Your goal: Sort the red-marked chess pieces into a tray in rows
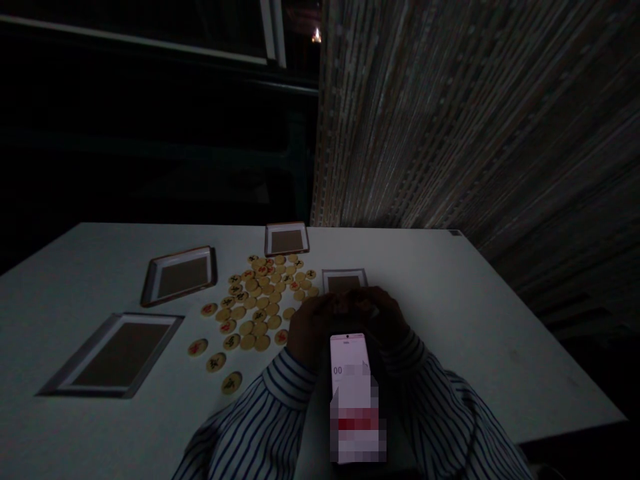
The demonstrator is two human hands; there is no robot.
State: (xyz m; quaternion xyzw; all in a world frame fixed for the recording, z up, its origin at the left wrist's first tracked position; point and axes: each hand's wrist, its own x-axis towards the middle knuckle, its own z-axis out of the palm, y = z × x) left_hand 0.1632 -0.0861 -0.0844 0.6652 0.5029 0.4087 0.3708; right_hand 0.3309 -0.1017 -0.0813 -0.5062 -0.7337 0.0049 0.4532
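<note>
The scene is very dark. My left hand (pixel 311 328) and my right hand (pixel 389 319) meet in front of me on the white table (pixel 475 313), fingers curled inward and touching. Whatever sits between the fingertips is too dark to name. Both wrists wear striped sleeves. A lit phone (pixel 353 380) stands upright just below the hands, its screen facing me. Several round wooden game discs (pixel 260 300) with red or black marks lie scattered left of my left hand. A small tray (pixel 344 279) lies right behind the hands.
Three more shallow rectangular trays lie on the table: a large one (pixel 117 353) at front left, a tilted one (pixel 180 275) behind it, a small one (pixel 287 239) at the back. A woven blind (pixel 475 113) hangs at the right; the table edge is near right.
</note>
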